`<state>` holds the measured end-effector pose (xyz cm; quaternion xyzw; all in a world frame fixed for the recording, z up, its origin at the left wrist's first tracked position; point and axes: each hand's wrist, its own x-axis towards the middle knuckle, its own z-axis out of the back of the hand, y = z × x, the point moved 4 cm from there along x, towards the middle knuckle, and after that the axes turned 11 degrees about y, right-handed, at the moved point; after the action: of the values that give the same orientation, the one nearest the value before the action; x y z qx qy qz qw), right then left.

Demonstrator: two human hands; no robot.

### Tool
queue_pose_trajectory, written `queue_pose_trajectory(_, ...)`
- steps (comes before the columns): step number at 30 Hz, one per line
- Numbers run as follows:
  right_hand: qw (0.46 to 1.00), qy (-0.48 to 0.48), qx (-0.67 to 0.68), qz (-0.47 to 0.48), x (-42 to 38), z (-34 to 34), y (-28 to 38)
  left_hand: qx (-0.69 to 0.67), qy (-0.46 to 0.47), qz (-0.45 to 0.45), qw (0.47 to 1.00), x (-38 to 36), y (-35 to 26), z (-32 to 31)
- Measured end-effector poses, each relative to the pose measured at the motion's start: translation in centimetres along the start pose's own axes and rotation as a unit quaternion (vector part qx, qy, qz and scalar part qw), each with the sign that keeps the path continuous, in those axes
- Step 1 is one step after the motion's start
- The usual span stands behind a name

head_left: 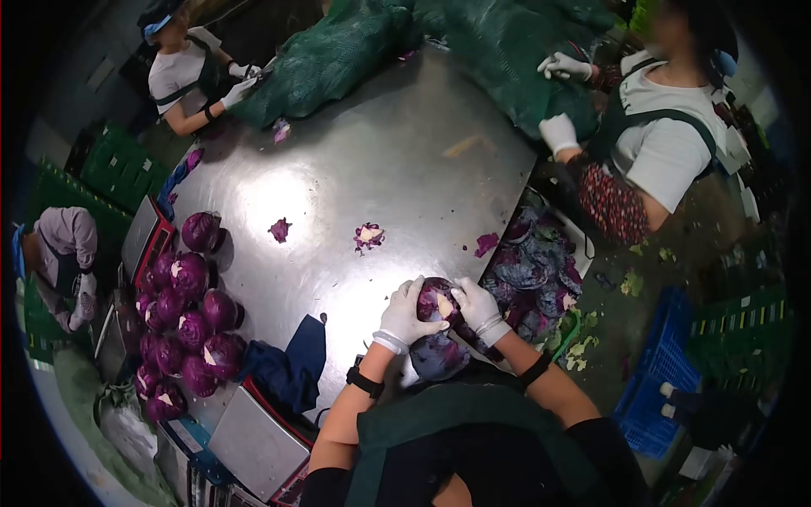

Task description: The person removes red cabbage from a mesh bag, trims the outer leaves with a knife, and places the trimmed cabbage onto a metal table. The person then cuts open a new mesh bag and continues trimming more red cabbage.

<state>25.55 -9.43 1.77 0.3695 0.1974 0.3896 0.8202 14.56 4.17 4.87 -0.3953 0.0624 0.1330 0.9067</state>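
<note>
Near the front edge of the metal table [338,186], a red cabbage [437,302] sits between my two gloved hands. My left hand [409,314] curls round its left side, the thumb reaching across the pale cut stem. Against its upper right side rests my right hand [478,309], fingers bent over the cabbage. A loose dark outer leaf [439,357] hangs just below it, close to my apron. Several trimmed red cabbages [193,329] are piled on the table's left side. Right of my hands lies a heap of dark outer leaves [532,275].
Green net sacks [321,63] lie along the far edge. Co-workers stand at the far left, far right [667,127] and left side. Scales [258,444] and a dark blue cloth [291,367] are at lower left. A blue crate [659,372] stands right. Leaf scraps [368,237] dot the table.
</note>
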Motion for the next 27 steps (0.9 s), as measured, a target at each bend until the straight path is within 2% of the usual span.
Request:
queue_pose_trajectory(2, 0.999, 0.009, -0.019, -0.037, -0.9, -0.5, -0.4, 0.043, 0.005, -0.028, 0.999, -0.5, -0.5, 0.0)
queue_pose_trajectory(4, 0.999, -0.019, -0.028, 0.011, -1.7, -0.8, 0.2, 0.036, 0.029, -0.029, 0.999, -0.9, -0.3, 0.1)
queue_pose_trajectory(7, 0.998, -0.018, -0.052, 0.017, -1.4, -1.1, 0.2, -0.006, 0.014, -0.081, 0.997, -1.2, 1.2, -0.2)
queue_pose_trajectory(9, 0.996, -0.061, -0.033, -0.051, -0.7, -1.1, -1.6, -0.027, 0.023, -0.118, 0.992, -2.2, 2.6, 0.0)
queue_pose_trajectory(10, 0.996, -0.066, -0.031, -0.048, -0.8, -0.6, -0.9, -0.052, 0.030, -0.149, 0.987, -2.7, 3.6, 0.0)
queue_pose_trajectory(11, 0.995, -0.022, 0.062, -0.074, -1.1, -0.3, 0.4, -0.083, 0.038, -0.189, 0.978, -3.3, 4.4, -0.1)
queue_pose_trajectory(13, 0.958, 0.078, 0.248, -0.124, -2.0, -0.9, 2.6, -0.065, 0.017, -0.163, 0.984, -5.0, 4.7, -0.4)
queue_pose_trajectory(14, 0.957, 0.079, 0.252, -0.123, -2.0, -1.3, 2.6, -0.051, -0.003, -0.142, 0.989, -5.7, 4.5, -0.4)
queue_pose_trajectory(15, 0.982, 0.048, 0.177, -0.046, -2.0, -1.2, 3.1, -0.162, -0.022, -0.103, 0.981, -5.8, 5.8, -1.8)
queue_pose_trajectory(16, 0.994, 0.017, 0.099, 0.032, -2.2, -1.0, 3.5, -0.163, -0.022, -0.099, 0.981, -6.0, 5.2, -2.3)
queue_pose_trajectory(17, 0.998, -0.001, 0.049, 0.049, -2.0, -0.4, 3.0, -0.201, -0.026, -0.064, 0.977, -6.0, 4.8, -2.3)
queue_pose_trajectory(18, 0.996, 0.000, 0.072, 0.053, -1.6, 0.8, 2.1, -0.237, -0.030, -0.031, 0.971, -6.1, 4.9, -2.1)
queue_pose_trajectory(19, 1.000, 0.017, 0.021, 0.012, -1.1, 2.0, -0.3, -0.200, -0.040, -0.043, 0.978, -6.0, 5.5, -2.4)
queue_pose_trajectory(20, 0.998, 0.035, -0.034, -0.027, -0.6, 3.4, -1.2, -0.202, -0.045, -0.042, 0.977, -6.0, 5.1, -2.2)
queue_pose_trajectory(22, 0.972, 0.044, -0.222, -0.057, -1.5, 6.0, -0.1, -0.070, -0.029, -0.114, 0.991, -5.3, 3.0, -1.7)
queue_pose_trajectory(23, 0.979, 0.006, -0.203, 0.006, -2.2, 6.1, 1.0, -0.042, -0.001, -0.083, 0.996, -5.0, 1.4, -1.4)
queue_pose_trajectory(24, 0.993, 0.046, -0.107, 0.032, -2.6, 5.3, 2.1, -0.046, 0.003, -0.086, 0.995, -4.6, 0.7, -1.5)
queue_pose_trajectory(26, 0.986, 0.152, -0.041, 0.059, -3.8, 3.9, 5.8, 0.016, 0.047, -0.098, 0.994, -3.9, -0.6, -2.1)
queue_pose_trajectory(27, 0.986, 0.143, -0.074, 0.052, -3.7, 2.8, 5.4, 0.048, 0.057, -0.120, 0.990, -3.6, -1.5, -1.7)
